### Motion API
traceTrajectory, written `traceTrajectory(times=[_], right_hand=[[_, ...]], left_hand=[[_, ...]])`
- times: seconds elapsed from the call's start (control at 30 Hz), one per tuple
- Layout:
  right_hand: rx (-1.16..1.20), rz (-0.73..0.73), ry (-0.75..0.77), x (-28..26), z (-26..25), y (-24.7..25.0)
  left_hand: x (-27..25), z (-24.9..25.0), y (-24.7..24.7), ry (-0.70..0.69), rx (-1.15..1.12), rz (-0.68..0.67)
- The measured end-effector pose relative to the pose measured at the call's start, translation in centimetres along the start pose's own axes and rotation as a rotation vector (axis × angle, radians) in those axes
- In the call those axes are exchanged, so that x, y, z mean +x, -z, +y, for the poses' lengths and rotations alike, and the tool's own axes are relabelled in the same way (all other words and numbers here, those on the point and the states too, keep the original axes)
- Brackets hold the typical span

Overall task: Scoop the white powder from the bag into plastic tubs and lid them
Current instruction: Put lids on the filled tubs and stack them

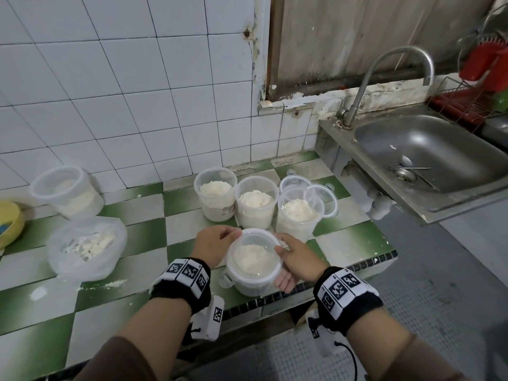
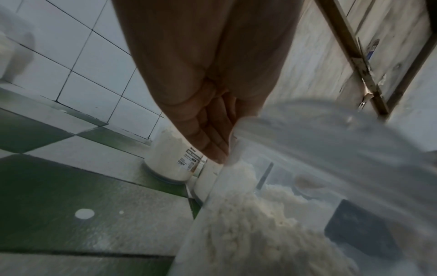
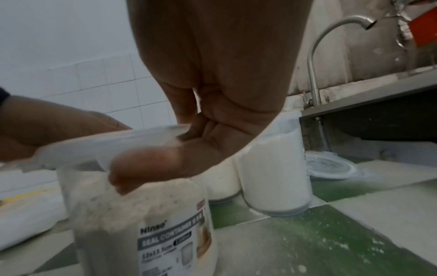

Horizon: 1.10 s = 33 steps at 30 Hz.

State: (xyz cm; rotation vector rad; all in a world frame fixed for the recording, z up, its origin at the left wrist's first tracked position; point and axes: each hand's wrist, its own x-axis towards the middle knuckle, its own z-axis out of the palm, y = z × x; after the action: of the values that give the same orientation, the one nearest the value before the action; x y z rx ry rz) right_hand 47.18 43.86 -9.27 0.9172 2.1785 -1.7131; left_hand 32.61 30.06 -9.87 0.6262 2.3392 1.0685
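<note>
Plastic bag (image 1: 86, 247) is lying at nine o'clock; left hand (image 1: 213, 247) and right hand (image 1: 295, 261) are each gripping the lid (image 1: 254, 253) over the near tub (image 1: 254, 281) at the counter's (image 1: 343, 243) six-o'clock edge. Uneven pressing could be tipping powder (image 1: 251, 259) over that edge.

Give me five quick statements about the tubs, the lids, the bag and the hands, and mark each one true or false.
1. Both hands hold the lid on the front tub. True: left hand, right hand.
2. The three tubs behind it are lidded. False: all three stand open, powder showing.
3. The bag lies left of the hands. True.
4. Spare lids lie beside the rightmost open tub. True.
5. The front tub is empty. False: it holds white powder.
</note>
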Motion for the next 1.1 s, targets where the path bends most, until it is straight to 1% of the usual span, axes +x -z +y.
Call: traceTrajectory(times=[0.07, 0.2, 0.3, 0.37, 0.47, 0.53, 0.6, 0.67, 0.73, 0.83, 0.97, 1.1], right_hand=[[0.026, -0.008, -0.026, 0.1, 0.0, -0.3], [0.033, 0.063, -0.016, 0.1, 0.3, -1.1], [0.087, 0.105, -0.01, 0.2, 0.3, -1.7], [0.145, 0.126, -0.015, 0.3, 0.0, -2.1], [0.32, 0.059, -0.054, 0.1, -0.8, -3.2], [0.383, 0.046, -0.061, 0.1, -1.1, -3.7], [0.409, 0.045, -0.06, 0.3, -1.2, -4.0], [0.424, 0.034, -0.067, 0.5, -1.3, -4.2], [0.414, 0.028, -0.071, 0.7, -1.4, -4.4], [0.397, 0.035, -0.049, 0.9, -1.4, -4.5], [0.376, 0.035, -0.017, 1.0, -1.6, -4.7], [0.373, -0.005, 0.044, 0.8, -2.7, -5.5]], left_hand=[[0.0, 0.0, 0.0, -0.007, -0.002, 0.01], [-0.3, -0.1, -0.2, -0.014, -0.025, 0.035], [-0.9, -0.4, -0.4, -0.003, -0.083, 0.096], [-1.6, -0.9, -0.5, 0.021, -0.116, 0.181], [-3.1, -1.8, -0.7, 0.047, -0.134, 0.36], [-4.0, -2.3, -0.8, 0.066, -0.109, 0.431], [-4.5, -2.6, -0.8, 0.094, -0.065, 0.403], [-4.6, -2.6, -0.9, 0.106, 0.013, 0.303], [-4.8, -2.7, -1.1, 0.107, 0.028, 0.238], [-4.8, -2.7, -1.4, 0.113, -0.057, 0.219], [-4.7, -2.8, -1.4, 0.133, -0.112, 0.199], [-5.0, -3.2, -0.4, 0.155, -0.202, 0.2]])
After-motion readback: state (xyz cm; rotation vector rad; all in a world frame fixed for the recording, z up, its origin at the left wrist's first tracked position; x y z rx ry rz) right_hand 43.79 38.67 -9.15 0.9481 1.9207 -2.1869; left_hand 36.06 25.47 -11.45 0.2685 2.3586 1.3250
